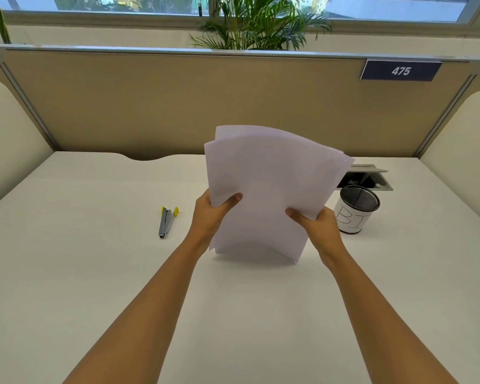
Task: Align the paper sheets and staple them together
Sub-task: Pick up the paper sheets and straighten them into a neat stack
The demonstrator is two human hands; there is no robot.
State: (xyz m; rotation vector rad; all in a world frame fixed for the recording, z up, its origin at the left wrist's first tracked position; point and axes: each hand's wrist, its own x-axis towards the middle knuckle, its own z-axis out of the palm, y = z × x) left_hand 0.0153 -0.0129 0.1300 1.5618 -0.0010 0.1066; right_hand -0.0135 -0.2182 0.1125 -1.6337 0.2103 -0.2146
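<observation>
I hold a small stack of white paper sheets [266, 187] upright over the middle of the white desk [94, 273]. Their bottom edges rest on or just above the desktop. The sheets are bowed and their top corners are fanned apart, not flush. My left hand [209, 217] grips the stack's left edge, thumb in front. My right hand [317, 227] grips the right edge the same way. A silver stapler with yellow ends [167, 221] lies flat on the desk, left of my left hand and apart from it.
A black mesh pen cup with a white label [356, 209] stands just right of my right hand. Behind it is an open cable hatch [372, 180] in the desk. A tan partition [178, 101] with a "475" sign closes the back, and side panels flank the desk.
</observation>
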